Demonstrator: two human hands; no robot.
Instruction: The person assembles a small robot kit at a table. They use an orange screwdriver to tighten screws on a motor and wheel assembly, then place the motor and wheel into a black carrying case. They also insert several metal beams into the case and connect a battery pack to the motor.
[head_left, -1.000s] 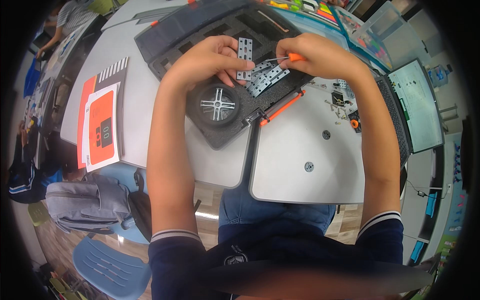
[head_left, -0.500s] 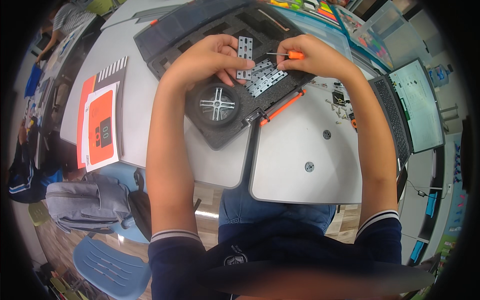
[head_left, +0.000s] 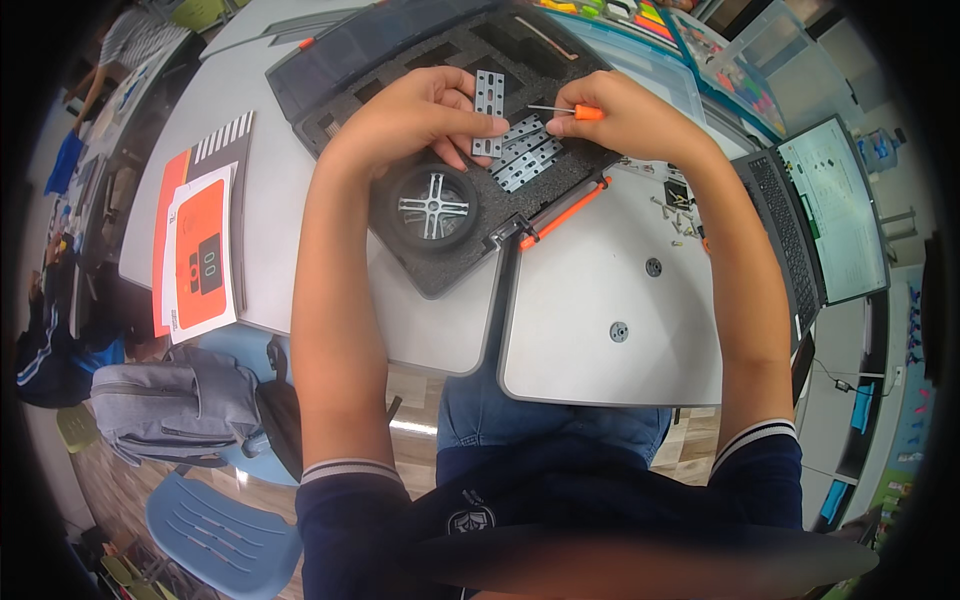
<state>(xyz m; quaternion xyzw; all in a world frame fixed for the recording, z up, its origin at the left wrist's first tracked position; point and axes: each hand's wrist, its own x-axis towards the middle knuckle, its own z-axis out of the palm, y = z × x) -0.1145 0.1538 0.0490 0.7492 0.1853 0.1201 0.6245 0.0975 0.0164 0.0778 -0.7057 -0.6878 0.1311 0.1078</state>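
My left hand (head_left: 437, 115) grips a grey perforated metal plate (head_left: 489, 95), held upright above an open black case lined with dark foam (head_left: 415, 272). In my right hand (head_left: 618, 112) is a screwdriver (head_left: 589, 113) with an orange handle, its thin shaft pointing left toward the plate; the tip is apart from it. Below and between the hands, several more perforated metal plates (head_left: 528, 165) lie on the foam. A black-tyred wheel with silver spokes (head_left: 434, 207) sits in the case, under my left wrist.
Two small round grey discs (head_left: 619, 332) and several loose screws (head_left: 678, 226) lie on the white table (head_left: 560, 370). An open laptop (head_left: 830, 215) stands at the right. Booklets (head_left: 204, 260) lie at the left. Beyond the case is a clear plastic bin (head_left: 650, 75).
My right hand has shifted slightly left with the screwdriver, whose shaft now points a little nearer the held plate. The left hand and its plate have barely moved.
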